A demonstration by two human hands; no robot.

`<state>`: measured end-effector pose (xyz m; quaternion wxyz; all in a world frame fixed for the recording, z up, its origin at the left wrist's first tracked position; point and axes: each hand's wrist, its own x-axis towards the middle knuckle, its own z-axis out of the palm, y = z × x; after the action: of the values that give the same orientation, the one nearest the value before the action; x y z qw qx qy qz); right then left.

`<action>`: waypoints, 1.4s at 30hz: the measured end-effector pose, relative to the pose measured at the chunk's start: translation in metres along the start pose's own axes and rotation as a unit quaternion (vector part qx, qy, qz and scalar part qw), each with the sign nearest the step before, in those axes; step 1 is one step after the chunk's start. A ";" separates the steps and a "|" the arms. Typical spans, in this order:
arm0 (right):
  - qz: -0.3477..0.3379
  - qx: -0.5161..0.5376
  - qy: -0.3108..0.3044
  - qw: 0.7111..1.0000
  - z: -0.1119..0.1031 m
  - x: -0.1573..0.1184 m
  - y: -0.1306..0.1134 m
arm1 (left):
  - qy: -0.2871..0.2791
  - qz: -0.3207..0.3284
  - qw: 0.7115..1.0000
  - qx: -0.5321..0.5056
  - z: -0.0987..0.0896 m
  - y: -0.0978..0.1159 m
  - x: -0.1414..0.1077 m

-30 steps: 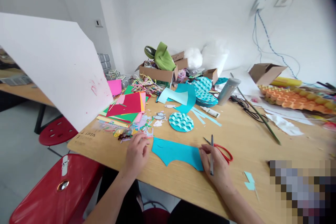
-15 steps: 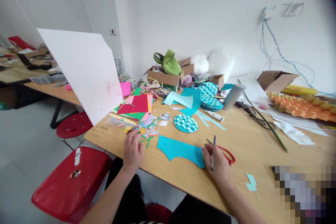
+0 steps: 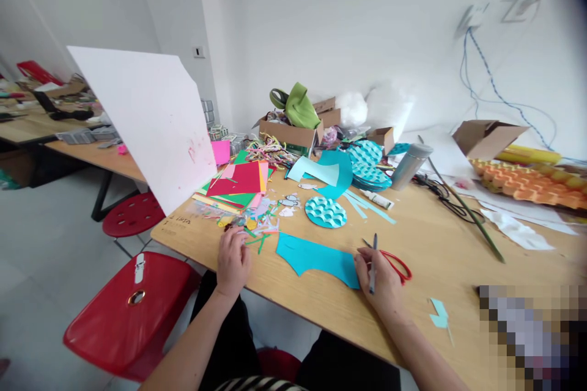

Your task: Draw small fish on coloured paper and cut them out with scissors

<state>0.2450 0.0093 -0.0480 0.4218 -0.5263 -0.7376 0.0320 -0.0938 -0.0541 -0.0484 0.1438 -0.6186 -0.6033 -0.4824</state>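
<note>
My right hand (image 3: pixel 380 275) is closed round a grey pen (image 3: pixel 373 266), which stands nearly upright. Its fingertips rest at the right end of a cut blue paper (image 3: pixel 316 258) with a curved lower edge. Partly behind that hand lie red-handled scissors (image 3: pixel 400 266). Near the table's front edge my left hand (image 3: pixel 233 263) lies on the wood, fingers stretched loosely forward and holding nothing I can see. Paper scraps (image 3: pixel 260 243) are just beyond its fingertips. A round blue disc with pale scalloped strips (image 3: pixel 325 212) sits behind the blue paper.
Coloured paper sheets (image 3: pixel 236 180) are stacked behind my left hand, beside a standing white board (image 3: pixel 147 116). Farther back are a glue tube (image 3: pixel 378 199), a grey cylinder (image 3: pixel 411 166) and a cardboard box (image 3: pixel 291 133). A stick (image 3: pixel 468 211) and orange egg trays (image 3: pixel 527 183) lie right; a red stool (image 3: pixel 132 311) stands left.
The view has shifted slightly, so the scene sits a little farther right. My hands, the pen and the blue paper keep nearly the same places on the table.
</note>
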 end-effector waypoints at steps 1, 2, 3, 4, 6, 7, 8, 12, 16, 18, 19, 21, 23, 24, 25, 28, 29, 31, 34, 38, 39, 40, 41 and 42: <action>0.000 0.003 -0.001 1.000 0.000 0.000 0.001 | 0.000 -0.001 1.000 0.001 0.000 0.000 0.000; 0.000 0.006 -0.001 1.000 0.001 0.000 0.001 | 0.001 -0.002 1.000 0.001 0.000 -0.001 0.000; -0.001 0.008 0.001 1.000 0.001 0.000 0.001 | 0.002 -0.002 1.000 0.001 0.000 -0.001 -0.001; -0.002 0.009 0.002 1.000 0.001 0.000 0.001 | 0.003 -0.002 1.000 0.000 0.001 -0.002 -0.001; 0.001 0.010 0.005 1.000 0.001 0.000 0.001 | 0.005 -0.001 1.000 -0.001 0.001 -0.002 -0.001; 0.005 0.010 0.005 1.000 0.001 0.000 0.000 | 0.005 0.000 1.000 -0.002 0.001 -0.002 -0.001; 0.009 0.013 0.005 1.000 0.001 0.001 0.000 | 0.005 0.000 1.000 -0.003 0.001 -0.003 0.000; 0.031 0.029 0.005 0.999 -0.001 0.001 -0.001 | 0.007 0.003 1.000 -0.007 0.001 -0.003 0.000; 0.038 0.047 -0.003 0.998 -0.002 0.000 0.000 | 0.004 0.005 1.000 -0.008 0.000 -0.003 0.000; 0.033 0.050 0.001 0.998 -0.002 -0.001 0.000 | 0.001 0.009 1.000 -0.007 -0.001 -0.003 0.000; 0.027 0.051 0.007 0.998 -0.003 0.000 -0.001 | -0.001 0.011 1.000 -0.007 -0.001 -0.003 0.000; 0.008 0.052 0.020 0.998 -0.004 0.000 -0.005 | -0.004 0.012 1.000 -0.011 -0.001 -0.003 0.001; -0.021 0.053 0.023 0.998 -0.007 0.002 -0.011 | -0.006 0.012 1.000 -0.020 -0.002 -0.002 0.002; -0.036 0.055 0.018 0.998 -0.008 0.002 -0.013 | -0.007 0.012 1.000 -0.023 -0.002 -0.001 0.002; -0.051 0.058 0.008 0.997 -0.010 0.003 -0.016 | -0.008 0.013 1.000 -0.026 -0.002 -0.001 0.002; -0.076 0.061 -0.033 0.995 -0.013 0.004 -0.021 | -0.016 0.017 0.999 -0.026 -0.003 0.000 0.002; -0.078 0.059 -0.043 0.994 -0.014 0.004 -0.021 | -0.024 0.020 0.999 -0.023 -0.003 0.001 0.002; -0.076 0.057 -0.050 0.994 -0.014 0.002 -0.019 | -0.057 0.026 0.998 -0.017 -0.004 0.002 0.005; -0.060 0.056 -0.046 0.996 -0.014 0.000 -0.015 | -0.130 0.037 0.991 -0.010 0.000 0.006 0.026; -0.046 0.061 -0.064 0.995 -0.013 0.000 -0.010 | -0.193 0.054 0.980 0.009 0.023 0.011 0.086; -0.045 0.060 -0.067 0.995 -0.013 0.000 -0.008 | -0.219 0.042 0.974 0.028 0.033 0.012 0.102; -0.047 0.059 -0.067 0.995 -0.013 0.001 -0.006 | -0.239 0.022 0.969 0.057 0.044 0.013 0.117; -0.049 0.058 -0.063 0.995 -0.013 0.001 -0.004 | -0.244 0.012 0.967 0.071 0.056 0.014 0.130; -0.049 0.058 -0.057 0.995 -0.013 0.002 -0.001 | -0.248 0.007 0.965 0.080 0.069 0.014 0.140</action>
<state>0.2528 0.0049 -0.0382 0.4105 -0.4613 -0.7821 0.0839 -0.0793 0.0806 0.0311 0.0422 -0.7092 -0.6528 -0.2630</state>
